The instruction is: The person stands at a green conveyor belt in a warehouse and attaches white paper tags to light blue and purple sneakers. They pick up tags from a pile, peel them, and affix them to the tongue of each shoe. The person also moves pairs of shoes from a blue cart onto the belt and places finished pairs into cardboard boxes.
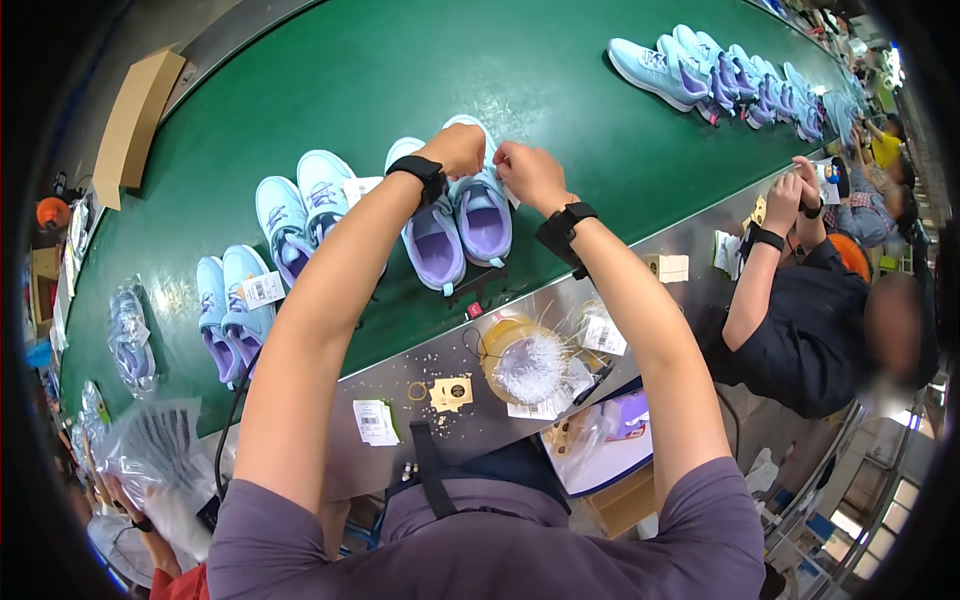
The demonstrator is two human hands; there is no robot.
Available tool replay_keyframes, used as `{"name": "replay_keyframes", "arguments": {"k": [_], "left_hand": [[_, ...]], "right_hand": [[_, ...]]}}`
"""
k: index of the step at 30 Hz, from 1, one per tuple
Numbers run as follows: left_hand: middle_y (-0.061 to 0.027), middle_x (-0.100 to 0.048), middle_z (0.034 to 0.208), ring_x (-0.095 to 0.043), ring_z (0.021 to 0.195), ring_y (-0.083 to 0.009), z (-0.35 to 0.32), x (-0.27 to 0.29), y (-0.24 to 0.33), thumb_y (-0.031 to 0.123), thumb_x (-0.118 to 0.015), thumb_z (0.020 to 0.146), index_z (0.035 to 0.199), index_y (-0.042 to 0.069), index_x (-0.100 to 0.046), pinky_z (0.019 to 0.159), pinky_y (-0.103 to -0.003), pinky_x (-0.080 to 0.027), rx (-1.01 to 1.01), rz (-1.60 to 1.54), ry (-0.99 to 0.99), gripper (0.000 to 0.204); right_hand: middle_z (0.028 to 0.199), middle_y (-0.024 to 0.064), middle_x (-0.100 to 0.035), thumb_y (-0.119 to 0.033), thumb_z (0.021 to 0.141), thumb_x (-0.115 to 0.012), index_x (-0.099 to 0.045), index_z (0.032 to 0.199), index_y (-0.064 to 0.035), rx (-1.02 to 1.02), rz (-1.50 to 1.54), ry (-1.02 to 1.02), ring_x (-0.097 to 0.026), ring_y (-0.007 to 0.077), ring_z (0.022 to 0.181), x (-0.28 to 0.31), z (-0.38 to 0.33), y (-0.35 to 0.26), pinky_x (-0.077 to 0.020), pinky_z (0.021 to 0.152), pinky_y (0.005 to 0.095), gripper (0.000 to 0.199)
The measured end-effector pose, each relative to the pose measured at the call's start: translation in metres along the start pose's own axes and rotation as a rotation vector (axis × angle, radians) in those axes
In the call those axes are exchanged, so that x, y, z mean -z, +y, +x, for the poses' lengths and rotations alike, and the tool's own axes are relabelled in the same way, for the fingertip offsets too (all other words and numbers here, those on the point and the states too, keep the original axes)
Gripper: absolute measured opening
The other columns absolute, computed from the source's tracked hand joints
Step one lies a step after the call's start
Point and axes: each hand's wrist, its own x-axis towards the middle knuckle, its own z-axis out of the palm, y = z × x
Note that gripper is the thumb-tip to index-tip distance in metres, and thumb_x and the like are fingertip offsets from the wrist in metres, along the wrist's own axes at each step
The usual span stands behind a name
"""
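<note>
A pair of light-blue sneakers with lilac linings stands in front of me on the green table, heels toward me. Over the laces of the right sneaker [485, 225] are both my hands. My left hand [458, 150] is closed above the tongue, its fingertips turned away from view. Just to its right my right hand [533, 177] has its fingers drawn into a pinch; whatever is between them is too small to make out. A bit of white tag shows under the right hand. The left sneaker [435, 250] sits alongside, partly behind my left wrist.
More tagged sneakers [240, 310] stand to the left, and a long row of sneakers [690, 75] at the far right. A tub of white plastic fasteners [530, 365] and a stack of tags [375, 422] lie on the metal ledge [400, 375]. A co-worker [810, 320] works at right.
</note>
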Motion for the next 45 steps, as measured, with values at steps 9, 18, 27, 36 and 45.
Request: {"name": "replay_keyframes", "arguments": {"k": [9,18,27,36,45], "left_hand": [[-0.0140,-0.067,0.076,-0.064,0.067,-0.0251,-0.027,-0.017,-0.002,0.017,-0.066,0.073,0.085,0.006,-0.071,0.066,-0.036,-0.049,-0.001,-0.099,0.358,0.017],[-0.0162,-0.067,0.079,-0.065,0.072,-0.0257,-0.037,-0.025,-0.008,0.017,-0.066,0.074,0.085,0.005,-0.072,0.066,-0.034,-0.050,-0.006,-0.135,0.428,0.017],[-0.0168,-0.064,0.071,-0.062,0.063,-0.0276,-0.035,-0.035,-0.011,0.012,-0.062,0.075,0.087,-0.002,-0.066,0.059,-0.038,-0.049,-0.093,0.217,0.573,0.019],[-0.0101,-0.063,0.093,-0.062,0.081,-0.0148,-0.064,-0.030,-0.032,0.008,-0.056,0.089,0.104,-0.006,-0.060,0.077,-0.026,-0.053,0.080,-1.610,0.341,0.021],[-0.0086,-0.064,0.092,-0.063,0.078,-0.0144,-0.065,-0.040,-0.019,0.007,-0.061,0.086,0.112,-0.003,-0.054,0.070,-0.026,-0.053,0.075,-1.239,0.386,0.028]], "right_hand": [[0.080,0.0093,-0.067,-0.021,0.080,-0.058,-0.067,0.093,-0.0123,0.086,0.442,-0.176,-0.064,0.0286,0.077,-0.001,0.013,0.016,-0.0483,0.069,0.0390,0.018],[0.087,0.0095,-0.067,-0.024,0.082,-0.058,-0.067,0.093,-0.0124,0.154,0.228,-0.249,-0.063,0.0265,0.083,0.001,0.014,0.001,-0.0476,0.072,0.0378,0.019],[0.092,0.0183,-0.062,-0.012,0.080,-0.057,-0.059,0.090,-0.0013,0.241,-0.078,0.189,-0.060,0.0347,0.078,-0.018,0.005,-0.028,-0.0475,0.066,0.0431,0.014],[0.101,0.0124,-0.061,-0.010,0.091,-0.054,-0.055,0.111,0.0068,-0.112,1.481,-0.370,-0.061,0.0172,0.092,0.001,0.015,-0.002,-0.0514,0.082,0.0268,0.026],[0.102,0.0081,-0.063,-0.014,0.087,-0.060,-0.058,0.109,-0.0015,-0.105,1.281,-0.317,-0.060,0.0155,0.096,-0.014,0.013,-0.009,-0.0492,0.081,0.0296,0.025]]}}
